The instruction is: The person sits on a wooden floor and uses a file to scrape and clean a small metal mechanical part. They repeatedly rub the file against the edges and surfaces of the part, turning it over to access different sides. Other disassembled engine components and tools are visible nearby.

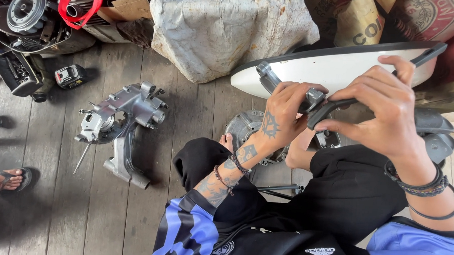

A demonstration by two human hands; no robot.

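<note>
My left hand [283,114] grips a grey metal bracket [269,76] at its lower end, fingers curled over it. My right hand [383,105] holds a thin black trim strip [431,51] that runs up and to the right along the edge of a white scooter body panel [334,68]. The two hands meet in front of the panel, above my lap. A round silver engine cover [244,125] lies on the floor under my left wrist, partly hidden by my arm and knee.
A silver engine crankcase [121,119] lies on the wooden floor at left. Black engine parts [24,15] and a small battery [70,76] sit at the top left, a white sack [225,27] at the back. Another person's sandalled foot [6,179] shows at the left edge.
</note>
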